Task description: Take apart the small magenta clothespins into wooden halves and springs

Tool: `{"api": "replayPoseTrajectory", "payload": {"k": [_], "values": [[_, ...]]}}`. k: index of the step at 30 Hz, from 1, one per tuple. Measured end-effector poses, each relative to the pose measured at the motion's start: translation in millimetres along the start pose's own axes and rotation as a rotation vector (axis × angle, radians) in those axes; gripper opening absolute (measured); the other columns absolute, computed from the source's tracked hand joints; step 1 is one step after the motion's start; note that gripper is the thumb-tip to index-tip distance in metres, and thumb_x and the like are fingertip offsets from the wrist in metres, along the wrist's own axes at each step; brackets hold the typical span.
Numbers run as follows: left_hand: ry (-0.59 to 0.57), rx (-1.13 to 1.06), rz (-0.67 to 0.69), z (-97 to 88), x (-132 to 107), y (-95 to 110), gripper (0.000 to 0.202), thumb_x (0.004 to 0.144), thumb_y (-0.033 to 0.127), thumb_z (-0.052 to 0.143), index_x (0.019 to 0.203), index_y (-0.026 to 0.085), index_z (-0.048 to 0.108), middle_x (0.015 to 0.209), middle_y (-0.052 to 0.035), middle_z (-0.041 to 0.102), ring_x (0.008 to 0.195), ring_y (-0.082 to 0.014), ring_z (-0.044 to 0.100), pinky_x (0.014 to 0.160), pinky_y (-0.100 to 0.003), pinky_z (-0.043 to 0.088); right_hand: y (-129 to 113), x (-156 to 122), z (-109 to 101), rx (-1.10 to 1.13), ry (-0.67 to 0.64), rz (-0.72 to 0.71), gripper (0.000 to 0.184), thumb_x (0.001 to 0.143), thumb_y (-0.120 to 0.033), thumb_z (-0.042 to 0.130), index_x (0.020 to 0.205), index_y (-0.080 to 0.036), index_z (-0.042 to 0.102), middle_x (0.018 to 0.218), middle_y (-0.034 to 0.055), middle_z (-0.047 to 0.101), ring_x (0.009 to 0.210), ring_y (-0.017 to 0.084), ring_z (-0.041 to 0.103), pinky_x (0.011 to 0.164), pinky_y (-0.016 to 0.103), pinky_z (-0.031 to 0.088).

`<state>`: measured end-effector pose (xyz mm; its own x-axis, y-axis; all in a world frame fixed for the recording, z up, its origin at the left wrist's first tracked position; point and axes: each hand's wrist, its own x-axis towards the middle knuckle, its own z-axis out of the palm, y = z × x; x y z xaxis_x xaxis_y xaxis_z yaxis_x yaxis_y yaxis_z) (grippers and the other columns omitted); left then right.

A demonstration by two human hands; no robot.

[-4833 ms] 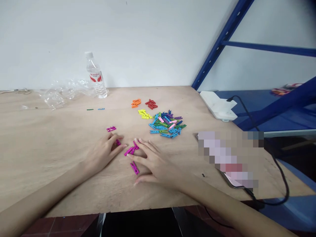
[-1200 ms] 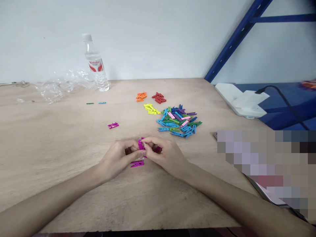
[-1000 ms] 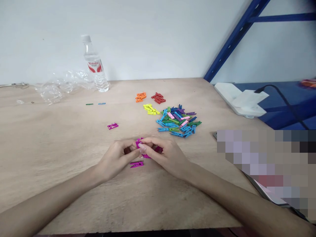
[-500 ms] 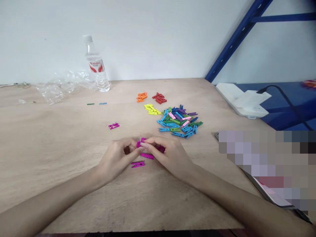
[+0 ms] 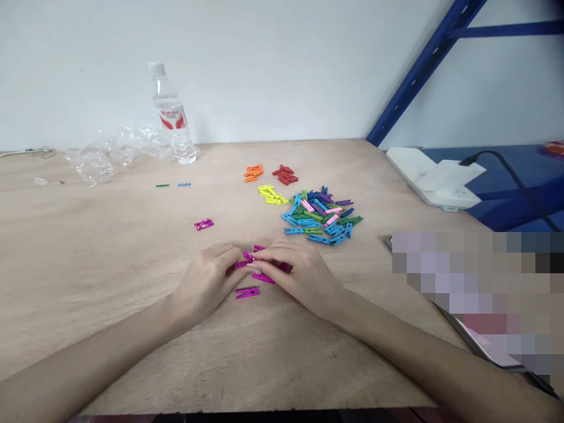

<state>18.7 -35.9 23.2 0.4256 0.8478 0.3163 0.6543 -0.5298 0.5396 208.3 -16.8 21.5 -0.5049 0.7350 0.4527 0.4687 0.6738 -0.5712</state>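
Pinching, as far as visible, one magenta clothespin [image 5: 248, 257] between fingers [image 5: 230, 256] of left hand [image 5: 202, 281] and right hand [image 5: 308, 276]. Already grouped beyond the fingers: orange clothespins [image 5: 254, 172], red clothespins [image 5: 285, 174], yellow clothespins [image 5: 271, 194]. Remaining mixed, beyond and right: multicoloured pile [image 5: 315, 217]. Remaining loose around the fingers: other magenta clothespins [image 5: 247, 292].

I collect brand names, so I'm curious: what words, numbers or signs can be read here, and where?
"Wahaha", apparently: red, slightly blurred, on the bottle label.
Print below it: too small to read.
Device at right: pixelated, nothing readable.
Clothespins: no lettering visible.
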Motion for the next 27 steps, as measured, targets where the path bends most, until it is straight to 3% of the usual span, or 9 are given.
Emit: {"api": "replayPoseTrajectory", "payload": {"k": [5, 10, 14, 18, 24, 27], "values": [[0.003, 0.130, 0.080, -1.6, 0.9, -4.3, 0.016, 0.090, 0.029, 0.052, 0.080, 0.016, 0.056, 0.079, -0.0029, 0.063, 0.073, -0.0165, 0.059, 0.065, -0.027, 0.046, 1.2, 1.1, -1.2, -0.040, -0.035, -0.048, 0.013, 0.087, -0.021, 0.058, 0.091, -0.017, 0.070, 0.085, 0.0030, 0.073, 0.079, 0.016, 0.065, 0.074, 0.030, 0.048], [0.000, 0.058, 0.063, -1.8, 2.3, -9.3, 0.013, 0.091, 0.027, 0.052, 0.092, 0.018, 0.062, 0.092, -0.0045, 0.067, 0.084, -0.0188, 0.061, 0.074, -0.031, 0.048, 4.3, -1.3, -1.8, -0.055, -0.095, -0.113, 0.016, 0.087, -0.015, 0.055, 0.097, -0.017, 0.069, 0.092, 0.0054, 0.072, 0.087, 0.018, 0.064, 0.077, 0.032, 0.049], [-0.036, -0.045, 0.017, -3.3, 4.7, -6.1, 0.012, 0.090, 0.023, 0.052, 0.091, 0.018, 0.063, 0.088, -0.0026, 0.067, 0.078, -0.0157, 0.061, 0.069, -0.027, 0.047, 3.9, -1.9, -1.8, -0.092, -0.073, -0.138, 0.015, 0.088, -0.019, 0.056, 0.095, -0.015, 0.068, 0.088, 0.0065, 0.071, 0.082, 0.018, 0.063, 0.076, 0.033, 0.049], [-0.074, -0.022, -0.047, -4.8, 6.4, 0.1, 0.015, 0.089, 0.025, 0.054, 0.078, 0.016, 0.060, 0.074, -0.0003, 0.062, 0.065, -0.0134, 0.056, 0.059, -0.024, 0.041, 3.9, -2.1, -0.9, -0.092, -0.039, -0.132, 0.015, 0.086, -0.026, 0.059, 0.089, -0.015, 0.068, 0.085, 0.0063, 0.070, 0.078, 0.018, 0.063, 0.071, 0.031, 0.049], [-0.066, -0.023, -0.063, -3.0, 6.7, 3.0, 0.020, 0.087, 0.023, 0.053, 0.069, 0.016, 0.053, 0.065, 0.0023, 0.052, 0.057, -0.0107, 0.047, 0.053, -0.022, 0.035, 5.8, -1.2, -1.8, -0.148, -0.047, -0.210, 0.016, 0.090, -0.018, 0.052, 0.093, -0.013, 0.067, 0.090, 0.0086, 0.069, 0.082, 0.019, 0.063, 0.074, 0.032, 0.049], [-0.118, -0.136, -0.151, -3.0, 7.2, 2.6, 0.019, 0.088, 0.029, 0.052, 0.076, 0.016, 0.058, 0.068, 0.0011, 0.058, 0.055, -0.0109, 0.047, 0.051, -0.023, 0.035, 4.9, 0.5, -3.0, -0.158, -0.044, -0.228, 0.017, 0.090, -0.017, 0.051, 0.092, -0.011, 0.067, 0.086, 0.0095, 0.069, 0.079, 0.018, 0.062, 0.073, 0.031, 0.049]]}}
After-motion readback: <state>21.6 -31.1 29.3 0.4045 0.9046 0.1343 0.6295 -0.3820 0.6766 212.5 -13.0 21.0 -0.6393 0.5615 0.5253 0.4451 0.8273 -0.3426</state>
